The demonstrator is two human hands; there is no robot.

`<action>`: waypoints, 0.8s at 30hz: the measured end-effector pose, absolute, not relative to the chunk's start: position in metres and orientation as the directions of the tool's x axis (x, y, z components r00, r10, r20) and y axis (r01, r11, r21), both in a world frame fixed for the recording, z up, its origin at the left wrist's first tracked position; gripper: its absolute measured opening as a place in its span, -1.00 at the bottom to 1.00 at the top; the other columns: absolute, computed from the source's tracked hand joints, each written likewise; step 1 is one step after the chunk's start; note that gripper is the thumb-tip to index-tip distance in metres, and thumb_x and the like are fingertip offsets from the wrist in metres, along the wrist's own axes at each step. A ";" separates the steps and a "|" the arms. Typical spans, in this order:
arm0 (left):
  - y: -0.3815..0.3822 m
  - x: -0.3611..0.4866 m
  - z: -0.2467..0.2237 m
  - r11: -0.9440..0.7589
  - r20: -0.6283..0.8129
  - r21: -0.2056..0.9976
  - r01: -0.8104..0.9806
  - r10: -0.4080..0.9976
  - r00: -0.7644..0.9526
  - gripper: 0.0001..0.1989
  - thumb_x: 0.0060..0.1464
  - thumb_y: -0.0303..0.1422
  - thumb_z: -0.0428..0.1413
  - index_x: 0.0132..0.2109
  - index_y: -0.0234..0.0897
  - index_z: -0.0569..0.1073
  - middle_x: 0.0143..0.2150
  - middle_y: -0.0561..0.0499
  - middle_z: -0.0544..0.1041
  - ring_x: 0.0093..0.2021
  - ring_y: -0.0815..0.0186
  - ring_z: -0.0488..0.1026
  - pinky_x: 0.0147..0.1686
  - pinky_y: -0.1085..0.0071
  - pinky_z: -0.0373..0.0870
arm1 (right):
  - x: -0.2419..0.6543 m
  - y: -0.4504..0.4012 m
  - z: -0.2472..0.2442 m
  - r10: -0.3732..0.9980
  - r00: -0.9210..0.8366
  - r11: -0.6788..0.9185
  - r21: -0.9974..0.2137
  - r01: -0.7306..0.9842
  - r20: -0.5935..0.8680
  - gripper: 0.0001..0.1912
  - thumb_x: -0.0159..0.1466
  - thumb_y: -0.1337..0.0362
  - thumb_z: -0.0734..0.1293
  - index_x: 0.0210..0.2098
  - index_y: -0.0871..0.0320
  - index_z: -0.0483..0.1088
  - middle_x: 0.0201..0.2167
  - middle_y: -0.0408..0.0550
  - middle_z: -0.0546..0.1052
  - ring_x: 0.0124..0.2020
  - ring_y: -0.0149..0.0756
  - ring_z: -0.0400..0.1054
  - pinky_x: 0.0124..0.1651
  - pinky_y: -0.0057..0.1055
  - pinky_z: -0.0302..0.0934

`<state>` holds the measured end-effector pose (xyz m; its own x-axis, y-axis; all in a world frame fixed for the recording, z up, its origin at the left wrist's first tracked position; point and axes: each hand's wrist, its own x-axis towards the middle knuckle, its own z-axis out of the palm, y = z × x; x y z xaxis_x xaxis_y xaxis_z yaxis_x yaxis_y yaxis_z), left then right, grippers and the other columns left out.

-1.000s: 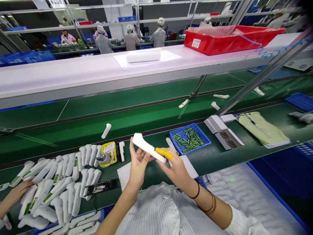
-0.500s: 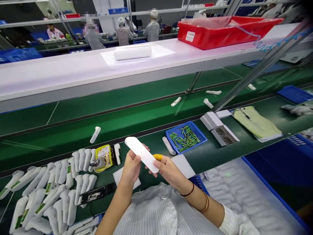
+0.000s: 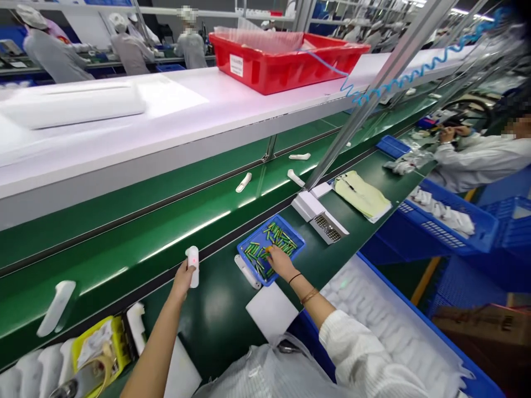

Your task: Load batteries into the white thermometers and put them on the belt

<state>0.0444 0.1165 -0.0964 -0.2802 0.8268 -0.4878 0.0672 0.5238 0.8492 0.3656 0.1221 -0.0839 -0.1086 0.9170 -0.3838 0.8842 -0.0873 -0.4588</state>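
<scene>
My left hand (image 3: 181,281) is closed round a white handheld device (image 3: 193,273), which stands nearly upright near the edge of the green conveyor belt. A small red light shows on its face. My right hand (image 3: 281,263) reaches down into a blue tray (image 3: 241,241) of small green batteries (image 3: 279,236). Its fingers are pinched together among them, with a yellow cover on one finger; what they grip is hidden. Another long white part (image 3: 248,272) lies along the tray's left side. A white sheet or pad (image 3: 271,313) lies just in front of the tray.
A white box (image 3: 309,207) and a yellow-green folder (image 3: 362,193) lie right of the tray. White parts sit on the belt (image 3: 166,226). A yellow container (image 3: 120,337) stands left. Overhead, a shelf carries a red bin (image 3: 286,69). A co-worker's sleeve (image 3: 477,166) is at right.
Both hands held the white device before; now only my left hand has it, off to the left, with its red light showing. My right hand has moved into the battery tray. The view has swung right.
</scene>
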 end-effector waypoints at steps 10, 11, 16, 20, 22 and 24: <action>0.224 0.067 -0.159 0.292 -0.074 0.724 0.625 0.934 -0.351 -0.43 0.09 -0.48 -0.12 0.25 -0.55 0.11 0.30 -0.46 0.06 0.35 -0.10 -0.12 0.22 -0.13 -0.12 | 0.359 0.143 -0.144 0.853 -0.177 0.046 -0.268 0.962 -0.491 -0.71 0.31 0.52 0.11 -0.02 0.29 0.29 -0.07 0.16 0.43 -0.24 -0.22 0.44 -0.18 -0.25 0.33; 0.236 0.075 -0.161 0.261 -0.037 0.696 0.669 0.943 -0.330 -0.44 0.10 -0.47 -0.14 0.26 -0.58 0.09 0.33 -0.48 -0.02 0.36 -0.11 -0.20 0.22 -0.16 -0.14 | 0.359 0.143 -0.146 0.848 -0.193 0.054 -0.281 0.958 -0.493 -0.70 0.30 0.55 0.09 -0.05 0.29 0.31 -0.09 0.19 0.44 -0.22 -0.18 0.44 -0.17 -0.23 0.32; 0.322 0.136 -0.167 0.028 0.010 0.619 0.785 0.999 -0.043 -0.57 0.10 -0.44 -0.04 0.13 -0.40 0.31 0.30 -0.28 0.16 0.36 0.01 -0.08 0.27 0.01 -0.09 | 0.364 0.143 -0.149 0.847 -0.229 0.012 -0.412 0.911 -0.479 -0.72 0.25 0.59 0.08 -0.21 0.30 0.36 -0.12 0.29 0.45 -0.05 -0.02 0.36 -0.03 -0.12 0.25; 0.392 0.186 -0.171 0.016 -0.028 0.632 0.775 1.000 0.003 -0.52 0.10 -0.49 0.00 0.18 -0.43 0.25 0.33 -0.30 0.08 0.35 0.01 -0.05 0.27 0.07 -0.07 | 0.376 0.139 -0.152 0.855 -0.226 -0.114 -0.592 0.798 -0.468 -0.84 0.29 0.47 0.11 -0.25 0.27 0.30 -0.18 0.24 0.47 -0.11 -0.07 0.38 -0.02 -0.14 0.24; 0.417 0.201 -0.172 0.065 -0.068 0.656 0.752 0.997 -0.027 -0.48 0.07 -0.51 0.03 0.20 -0.43 0.22 0.34 -0.32 0.06 0.34 -0.01 -0.05 0.27 0.08 -0.08 | 0.382 0.137 -0.156 0.850 -0.236 -0.194 -0.696 0.691 -0.471 -0.86 0.33 0.36 0.09 -0.25 0.22 0.25 -0.32 0.11 0.49 -0.26 -0.17 0.42 -0.14 -0.23 0.31; 0.434 0.207 -0.172 0.127 -0.122 0.690 0.713 0.991 -0.059 -0.48 0.04 -0.54 0.07 0.18 -0.38 0.26 0.29 -0.29 0.16 0.31 0.00 0.04 0.25 0.09 -0.03 | 0.388 0.136 -0.161 0.840 -0.257 -0.276 -0.783 0.557 -0.478 -0.82 0.36 0.30 0.02 -0.20 0.18 0.20 -0.43 -0.03 0.46 -0.43 -0.28 0.39 -0.33 -0.34 0.33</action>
